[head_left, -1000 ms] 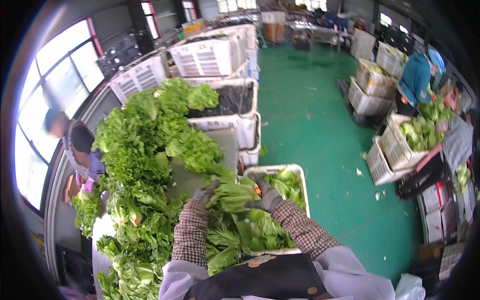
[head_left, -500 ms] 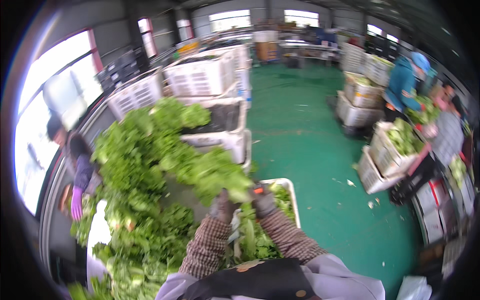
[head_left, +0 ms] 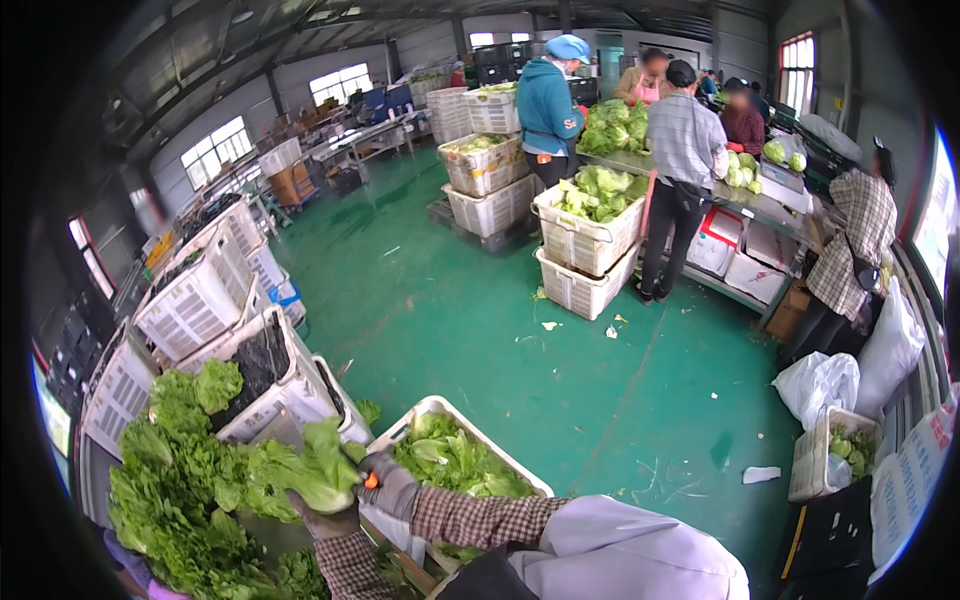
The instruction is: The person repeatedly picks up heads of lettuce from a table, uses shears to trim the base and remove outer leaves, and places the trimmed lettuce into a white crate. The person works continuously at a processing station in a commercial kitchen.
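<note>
A head of green leaf lettuce (head_left: 322,468) is held by its base in my gloved left hand (head_left: 325,517), its leaves pointing left over the heap. My gloved right hand (head_left: 393,487) is closed around a small knife (head_left: 371,481) with an orange part on its handle. The dark blade lies close against the stem end of the lettuce; whether it touches cannot be made out. A heap of loose lettuce (head_left: 165,500) covers the work surface on the left. Just beyond my right forearm stands a white crate (head_left: 507,462) with lettuce inside.
White crates (head_left: 195,300) are stacked at the left, one lined with black. Across the green floor (head_left: 450,340), with leaf scraps on it, several people work at a table (head_left: 735,196) beside more stacked crates (head_left: 590,243). White sacks (head_left: 818,388) stand at the right.
My view has swung to the right, bringing the co-workers' table into the middle. The lettuce, blurred before, is now held steadier, with the knife near its stem end.
</note>
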